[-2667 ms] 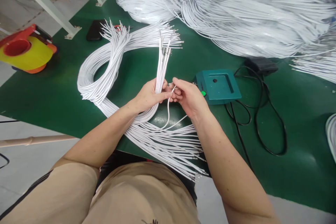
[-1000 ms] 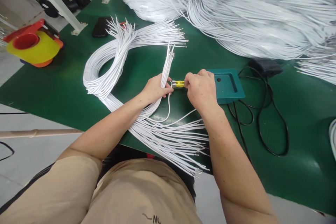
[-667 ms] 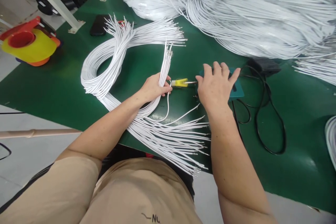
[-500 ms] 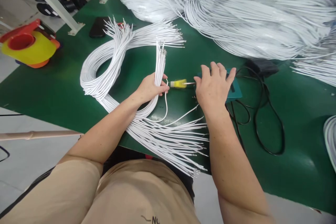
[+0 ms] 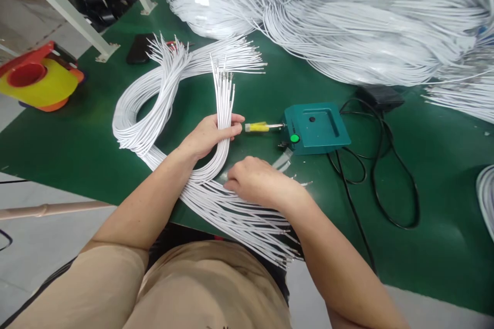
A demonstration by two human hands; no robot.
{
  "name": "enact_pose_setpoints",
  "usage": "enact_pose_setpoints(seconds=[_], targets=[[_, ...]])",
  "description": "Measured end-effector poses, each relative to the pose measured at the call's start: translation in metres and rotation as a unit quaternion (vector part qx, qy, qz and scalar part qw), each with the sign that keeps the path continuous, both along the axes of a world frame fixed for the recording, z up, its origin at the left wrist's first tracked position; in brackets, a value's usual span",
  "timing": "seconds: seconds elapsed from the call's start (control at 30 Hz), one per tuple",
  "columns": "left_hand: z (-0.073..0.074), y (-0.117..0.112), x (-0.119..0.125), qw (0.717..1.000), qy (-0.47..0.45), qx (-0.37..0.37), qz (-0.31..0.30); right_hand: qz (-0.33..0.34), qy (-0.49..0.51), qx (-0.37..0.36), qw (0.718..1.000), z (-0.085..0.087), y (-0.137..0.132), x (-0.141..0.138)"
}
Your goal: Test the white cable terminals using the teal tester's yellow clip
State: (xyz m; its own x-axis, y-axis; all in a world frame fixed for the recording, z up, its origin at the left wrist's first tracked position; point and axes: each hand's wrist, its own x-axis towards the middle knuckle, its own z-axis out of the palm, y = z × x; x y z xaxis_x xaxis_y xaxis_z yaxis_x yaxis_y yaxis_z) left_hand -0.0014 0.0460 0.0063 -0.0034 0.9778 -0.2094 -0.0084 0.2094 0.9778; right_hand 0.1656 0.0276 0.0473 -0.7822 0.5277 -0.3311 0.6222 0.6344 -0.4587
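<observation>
My left hand (image 5: pixel 216 133) is closed around an upright bunch of white wires (image 5: pixel 224 97) with metal terminals at the top ends. My right hand (image 5: pixel 254 180) is curled over the loose wires (image 5: pixel 235 211) that fan out toward the table's front edge. Its fingertips point down and left, pinched on a white wire, while blurred wire ends show beyond the back of the hand. Between and beyond the hands lies a teal motor box (image 5: pixel 320 139) with a green button. From it a metal shaft with a yellow sleeve (image 5: pixel 258 127) points at my left fingers, a small gap apart.
A coiled wire bundle (image 5: pixel 127 108) lies at left on the green table (image 5: pixel 436 164). Large wire heaps (image 5: pixel 366 25) fill the back. Black cords (image 5: pixel 415 190) loop right of the box beside a black adapter (image 5: pixel 380 96). A yellow and red tape dispenser (image 5: pixel 42 82) stands far left.
My right hand has left the top of the teal box and come down left onto the loose wires. The single wire beside my left fingers is no longer at the yellow sleeve.
</observation>
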Motion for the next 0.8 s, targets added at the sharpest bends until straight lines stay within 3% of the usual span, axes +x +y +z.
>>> enact_pose_setpoints(seconds=[0.1, 0.2, 0.3, 0.4, 0.63, 0.8], targets=[[0.002, -0.002, 0.001, 1.0, -0.014, 0.001, -0.022, -0.078, 0.099, -0.106, 0.986, 0.004, 0.016, 0.011], [0.005, -0.004, 0.004, 0.998, -0.039, 0.002, -0.051, -0.241, 0.259, -0.076, 0.932, -0.001, 0.036, 0.018], [0.006, -0.005, 0.008, 0.995, -0.068, -0.01, -0.074, -0.329, 0.355, -0.072, 0.872, -0.01, 0.047, 0.019], [0.007, -0.007, 0.01, 0.993, -0.065, -0.011, -0.1, -0.353, 0.369, -0.106, 0.853, -0.014, 0.048, 0.017], [0.007, -0.01, 0.009, 0.989, 0.086, 0.011, -0.118, -0.371, 0.393, -0.108, 0.834, -0.017, 0.048, 0.012], [0.006, -0.008, 0.011, 0.998, -0.005, 0.009, -0.065, -0.394, 0.414, -0.167, 0.803, -0.016, 0.046, 0.014]])
